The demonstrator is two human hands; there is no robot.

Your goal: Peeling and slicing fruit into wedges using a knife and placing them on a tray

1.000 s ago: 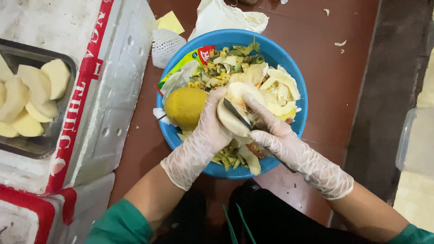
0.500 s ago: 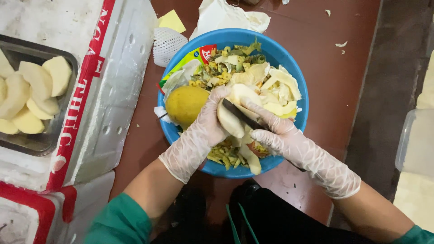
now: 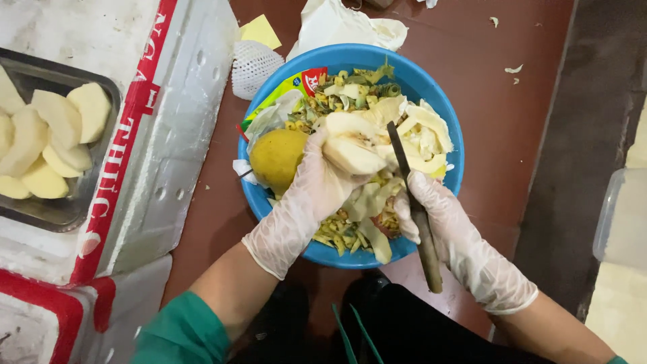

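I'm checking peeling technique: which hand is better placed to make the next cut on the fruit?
Probably the right hand: it grips the knife, blade lying beside the part-peeled fruit. The left hand cups that fruit over the blue bowl.

Soft, even indoor light, faint shadows, sharp centre, slight wide-angle stretching toward the edges.

I see a reddish-brown floor (image 3: 472,81) carrying everything. On it sits a blue bowl (image 3: 431,87), with a white foam net (image 3: 253,67), a yellow paper scrap (image 3: 261,32) and a crumpled white bag (image 3: 344,23) just beyond it. A white foam box (image 3: 175,135) lies to the left.
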